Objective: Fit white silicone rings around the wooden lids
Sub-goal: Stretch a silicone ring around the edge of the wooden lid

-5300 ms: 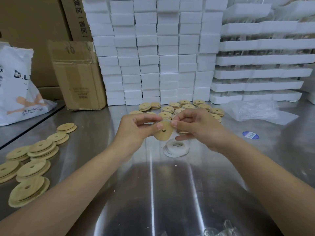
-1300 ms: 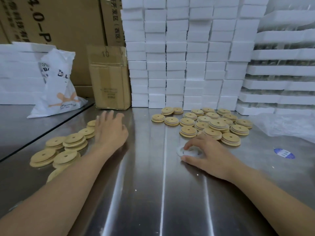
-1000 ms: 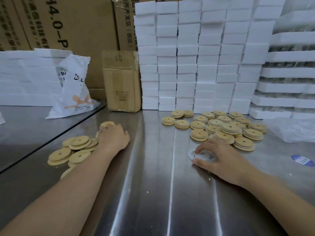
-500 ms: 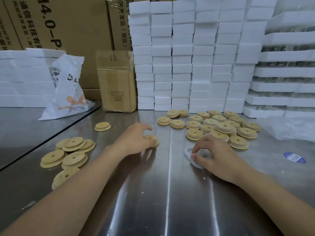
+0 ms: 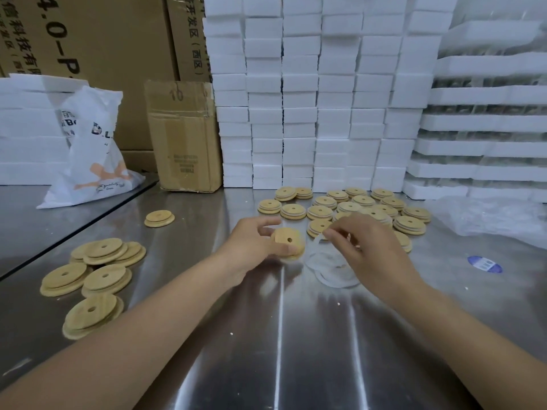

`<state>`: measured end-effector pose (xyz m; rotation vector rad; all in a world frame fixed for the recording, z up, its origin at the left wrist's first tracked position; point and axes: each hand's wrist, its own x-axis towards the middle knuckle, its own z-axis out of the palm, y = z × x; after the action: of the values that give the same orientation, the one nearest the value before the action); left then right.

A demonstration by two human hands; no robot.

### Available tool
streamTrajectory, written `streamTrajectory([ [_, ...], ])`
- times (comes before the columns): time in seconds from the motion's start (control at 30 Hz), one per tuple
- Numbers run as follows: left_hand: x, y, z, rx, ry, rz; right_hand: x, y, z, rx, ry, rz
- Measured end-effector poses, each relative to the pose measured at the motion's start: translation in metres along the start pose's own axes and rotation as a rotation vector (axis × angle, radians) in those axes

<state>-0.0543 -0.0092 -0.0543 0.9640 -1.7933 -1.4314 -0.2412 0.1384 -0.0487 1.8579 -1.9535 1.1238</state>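
Observation:
My left hand (image 5: 251,247) grips a round wooden lid (image 5: 287,242) with a centre hole, tilted up above the steel table (image 5: 281,335). Just to its right, my right hand (image 5: 367,250) pinches a thin white silicone ring (image 5: 318,239) lifted off a small heap of white rings (image 5: 334,269) on the table. A group of bare wooden lids (image 5: 97,270) lies at the left, with one single lid (image 5: 159,218) further back. Several short stacks of lids (image 5: 349,208) stand behind my hands.
White foam blocks (image 5: 310,99) are stacked high along the back. A cardboard box (image 5: 183,137) and a white printed bag (image 5: 91,155) stand at the back left. Clear plastic film (image 5: 497,217) and a blue sticker (image 5: 484,264) lie at the right.
My left hand carried a lid from the left group to the centre and raised it. My right hand lifted a ring off the heap it was resting on.

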Motion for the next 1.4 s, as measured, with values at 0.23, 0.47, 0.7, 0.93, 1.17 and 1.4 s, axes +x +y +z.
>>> streamTrajectory([
  [0.23, -0.006, -0.002, 0.015, -0.411, -0.144, -0.074, 0.0, -0.011, 0.0, 0.328, -0.009, 0.007],
  [0.47, -0.011, 0.002, 0.017, -0.441, -0.375, -0.086, -0.002, -0.005, 0.01, 0.22, -0.018, -0.016],
  [0.7, -0.017, 0.006, 0.016, -0.276, -0.542, -0.062, -0.003, 0.001, 0.016, 0.213, 0.032, 0.012],
  [0.93, -0.019, 0.002, 0.017, -0.218, -0.561, 0.011, -0.002, -0.001, 0.018, 0.223, 0.065, 0.043],
  [1.17, -0.021, 0.002, 0.021, -0.206, -0.514, 0.063, 0.0, 0.001, 0.012, 0.36, 0.044, 0.143],
  [1.4, -0.024, 0.001, 0.03, -0.144, -0.419, 0.162, 0.001, -0.003, 0.003, 0.586, -0.011, 0.199],
])
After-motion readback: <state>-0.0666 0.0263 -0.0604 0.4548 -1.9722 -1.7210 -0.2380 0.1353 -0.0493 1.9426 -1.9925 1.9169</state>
